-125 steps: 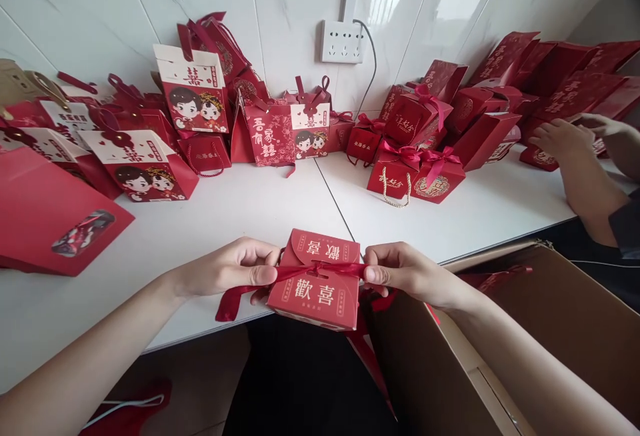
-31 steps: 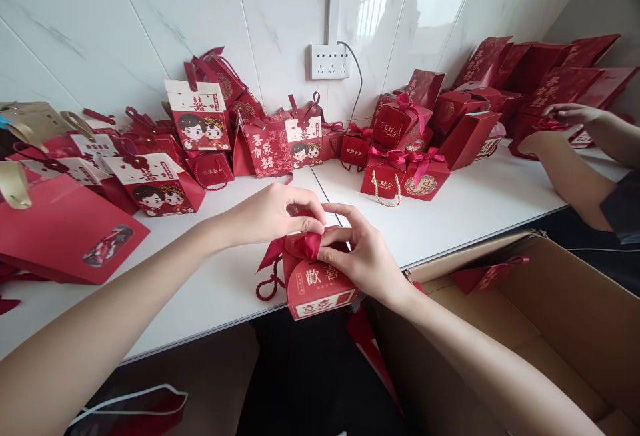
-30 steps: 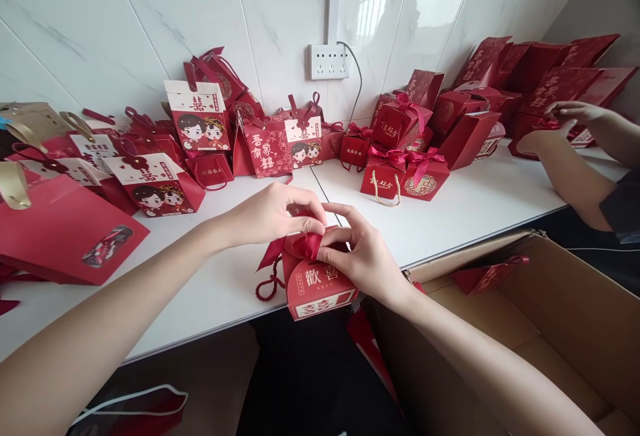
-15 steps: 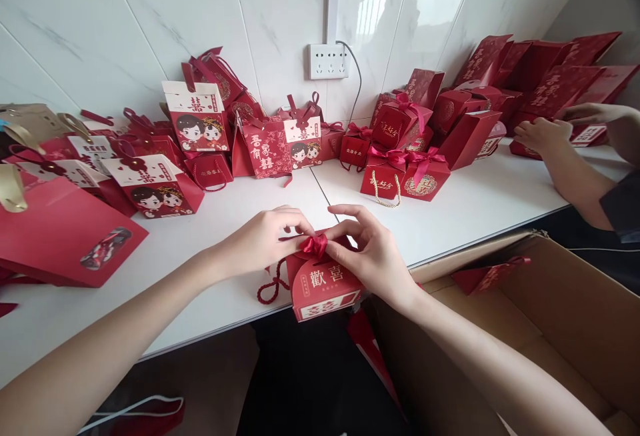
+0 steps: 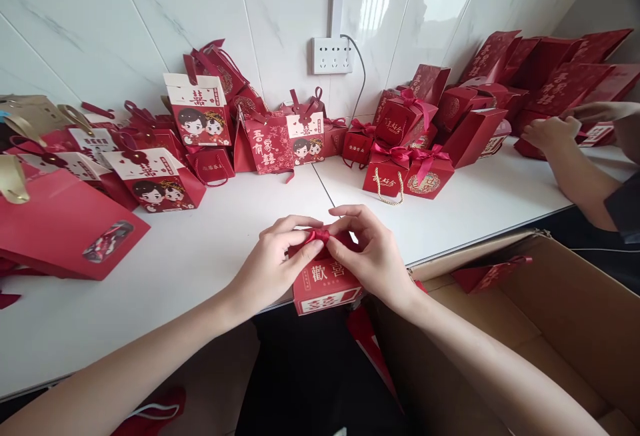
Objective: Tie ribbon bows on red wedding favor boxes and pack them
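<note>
Head view, lower middle: left hand and right hand pinch red ribbon, fingers nearly together; the gift box looks closed, the tying half done.

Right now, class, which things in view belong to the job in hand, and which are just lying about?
In the job: left hand, right hand, red ribbon, red box beneath it.
Lying about: windowed red bag, cartoon-printed boxes, open carton.

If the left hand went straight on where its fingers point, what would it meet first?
The left hand would first meet the red ribbon at its fingertips, above the box; just past that, probably the right hand, though depth is hard to judge.
</note>
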Available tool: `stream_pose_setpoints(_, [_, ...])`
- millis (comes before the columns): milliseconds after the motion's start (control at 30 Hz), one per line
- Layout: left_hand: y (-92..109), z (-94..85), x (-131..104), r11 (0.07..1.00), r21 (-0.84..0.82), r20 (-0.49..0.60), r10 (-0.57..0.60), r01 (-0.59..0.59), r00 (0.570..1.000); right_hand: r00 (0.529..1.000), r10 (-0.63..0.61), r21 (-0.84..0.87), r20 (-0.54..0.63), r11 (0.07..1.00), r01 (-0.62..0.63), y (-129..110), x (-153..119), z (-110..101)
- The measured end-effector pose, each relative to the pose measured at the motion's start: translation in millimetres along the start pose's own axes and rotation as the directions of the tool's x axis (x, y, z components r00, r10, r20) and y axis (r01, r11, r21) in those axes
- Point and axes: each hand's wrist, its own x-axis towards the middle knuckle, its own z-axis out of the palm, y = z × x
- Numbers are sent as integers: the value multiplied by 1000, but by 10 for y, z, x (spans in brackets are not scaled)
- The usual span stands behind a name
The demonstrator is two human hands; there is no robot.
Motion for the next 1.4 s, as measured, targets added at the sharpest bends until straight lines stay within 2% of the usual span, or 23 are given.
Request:
stream_pose_setpoints(100, [-48, 74, -13, 995, -92, -39, -50, 47, 998, 1000, -24, 2, 12, 1000, 24, 0, 2, -12])
stream_pose_setpoints(267, [-94, 118, -20, 959, -272, -42, -98, 83, 994, 997, -70, -65, 26, 995, 71, -25, 15, -16])
stream_pose_setpoints(533, [-112, 95, 26, 865, -473, 43, -164, 165, 985, 991, -130, -163, 15, 978, 131, -37, 15, -1])
stream_pose_setpoints(767, [-137, 80, 40, 903, -408, 30, -134, 135, 991, 982, -189, -221, 24, 957, 190, -34, 11, -6])
stream_pose_setpoints(1033, [-125, 4, 69, 909, -397, 121, -84, 125, 989, 986, -167, -210, 20, 963, 168, -28, 16, -15])
stream_pose_setpoints(1133, [-147, -29, 79, 912, -387, 158, -80, 137, 984, 986, -158, -226, 45, 960, 164, -29, 26, -57])
stream_pose_setpoints(1400, [-196, -61, 83, 926, -360, 175, -53, 114, 983, 947, -262, -362, 185, 878, 314, -84, 7, -178])
